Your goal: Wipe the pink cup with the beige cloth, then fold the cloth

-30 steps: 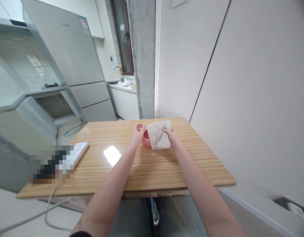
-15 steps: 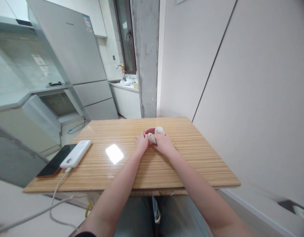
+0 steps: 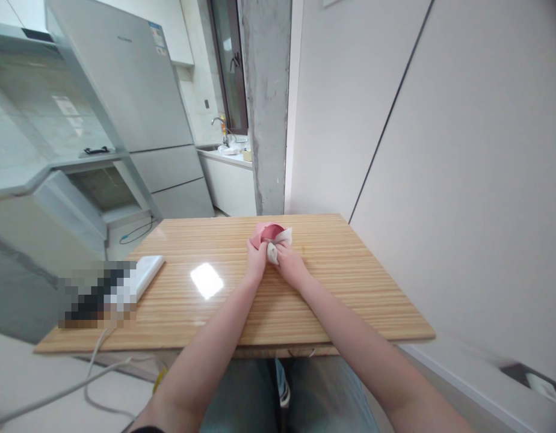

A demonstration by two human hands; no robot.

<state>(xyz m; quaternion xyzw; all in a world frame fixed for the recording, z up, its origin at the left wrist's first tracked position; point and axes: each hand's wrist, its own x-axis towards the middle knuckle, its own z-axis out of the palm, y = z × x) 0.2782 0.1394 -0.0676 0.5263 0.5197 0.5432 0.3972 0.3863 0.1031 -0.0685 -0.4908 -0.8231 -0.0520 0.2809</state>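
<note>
Near the far edge of the wooden table [image 3: 350,288], a pink bowl-like object [image 3: 261,233] is tilted, its darker inside showing. My left hand [image 3: 256,258] grips its near left side. A white cloth [image 3: 284,236] lies over the right rim, and a bunched part of it hangs down between my hands. My right hand [image 3: 290,263] is closed on this cloth against the pink object's right side. The fingertips of my right hand are partly hidden by the cloth.
At the table's left lies a white power bank [image 3: 149,272] with a cable, beside a dark, pixelated flat object [image 3: 91,300]. A pale wall [image 3: 395,180] rises to the right. Beyond the table stand a fridge [image 3: 124,78] and a sink counter [image 3: 228,157].
The pink object has tilted and shifted slightly left and away, showing more of its outside. Both hands have moved slightly left with it, and the cloth has changed shape.
</note>
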